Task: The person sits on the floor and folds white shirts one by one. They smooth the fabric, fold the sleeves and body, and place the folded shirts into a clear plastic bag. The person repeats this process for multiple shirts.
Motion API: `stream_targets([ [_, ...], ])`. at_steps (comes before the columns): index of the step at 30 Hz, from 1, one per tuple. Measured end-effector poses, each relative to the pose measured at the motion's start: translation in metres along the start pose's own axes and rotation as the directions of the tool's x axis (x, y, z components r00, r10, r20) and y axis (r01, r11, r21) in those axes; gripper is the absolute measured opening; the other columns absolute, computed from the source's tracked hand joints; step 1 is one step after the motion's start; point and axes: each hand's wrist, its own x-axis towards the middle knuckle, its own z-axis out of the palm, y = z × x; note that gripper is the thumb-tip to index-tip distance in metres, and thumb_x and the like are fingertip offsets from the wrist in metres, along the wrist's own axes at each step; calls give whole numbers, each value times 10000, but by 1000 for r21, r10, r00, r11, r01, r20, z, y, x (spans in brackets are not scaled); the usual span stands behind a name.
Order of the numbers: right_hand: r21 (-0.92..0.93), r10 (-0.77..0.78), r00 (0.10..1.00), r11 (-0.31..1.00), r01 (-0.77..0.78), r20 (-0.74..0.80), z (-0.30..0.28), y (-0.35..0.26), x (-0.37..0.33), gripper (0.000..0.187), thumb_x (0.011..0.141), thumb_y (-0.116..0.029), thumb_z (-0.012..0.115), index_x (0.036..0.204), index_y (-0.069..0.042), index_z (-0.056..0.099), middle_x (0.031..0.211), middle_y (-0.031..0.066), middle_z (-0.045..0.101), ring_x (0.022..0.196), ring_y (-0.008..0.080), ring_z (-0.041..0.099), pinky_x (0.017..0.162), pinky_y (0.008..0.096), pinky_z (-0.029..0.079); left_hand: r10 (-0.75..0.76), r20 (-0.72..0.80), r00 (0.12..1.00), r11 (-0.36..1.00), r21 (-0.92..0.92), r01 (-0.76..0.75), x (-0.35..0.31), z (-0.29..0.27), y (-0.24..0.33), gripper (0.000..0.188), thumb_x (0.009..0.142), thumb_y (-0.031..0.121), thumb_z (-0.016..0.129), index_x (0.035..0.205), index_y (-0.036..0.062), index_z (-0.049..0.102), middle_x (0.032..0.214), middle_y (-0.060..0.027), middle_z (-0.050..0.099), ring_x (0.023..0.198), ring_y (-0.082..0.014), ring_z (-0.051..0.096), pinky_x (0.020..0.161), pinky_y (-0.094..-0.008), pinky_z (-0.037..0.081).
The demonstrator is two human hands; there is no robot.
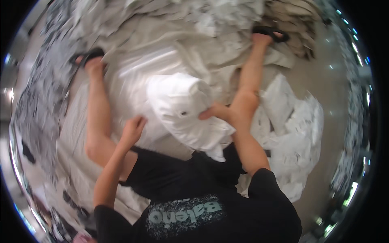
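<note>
A bunched white garment [178, 95] with a small dark round button or eyelet lies in front of me, between my legs. My right hand [216, 111] grips its right side, the thumb and fingers closed on the cloth. Part of the garment hangs down toward my lap. To the left of it is my left hand [134, 128], its fingers curled together and a little blurred. Whether they pinch anything is hidden. Under and beyond the garment lies a flat stack of clear plastic bags [150, 62].
Beige cloth [77, 133] covers the floor around my legs. On the right lies a pile of white packed items [293, 137] in plastic. Grey fabric heaps [38, 109] line the left, with more grey [162, 8] and brown [293, 24] cloth at the far side.
</note>
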Motion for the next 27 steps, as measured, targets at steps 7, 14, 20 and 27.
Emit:
stream_targets([
  [7,-402,-178,978,891,209,113,-6,-22,-42,974,669,-56,959,1540,-6,527,1457,69,654,1382,183,558,1188,360,427,275,-578,769,919,393,-33,-7,-18,27,89,1062,140,634,1112,72,664,772,-156,664,708,-372,673,627,-495,505],
  [14,-537,157,882,835,121,444,54,-42,-46,893,693,-221,965,1473,-14,584,1343,95,726,1256,158,652,1086,343,502,411,-85,908,830,447,-334,-5,43,-4,98,913,83,623,1010,97,622,817,-117,621,873,-332,663,744,-498,521],
  [20,-611,106,909,771,181,403,51,8,-13,844,734,-243,943,1485,-75,597,1354,125,742,1249,249,685,1077,364,512,-68,123,990,994,93,57,9,71,-31,161,912,160,681,956,41,581,887,-171,673,864,-402,655,743,-478,520],
  [27,-683,193,914,721,113,356,55,12,23,811,713,-252,928,1443,-64,629,1338,140,743,1250,279,687,1098,385,506,-25,130,991,789,-606,99,15,64,-54,472,1022,94,621,1489,72,681,906,11,710,809,-94,588,737,-322,506],
])
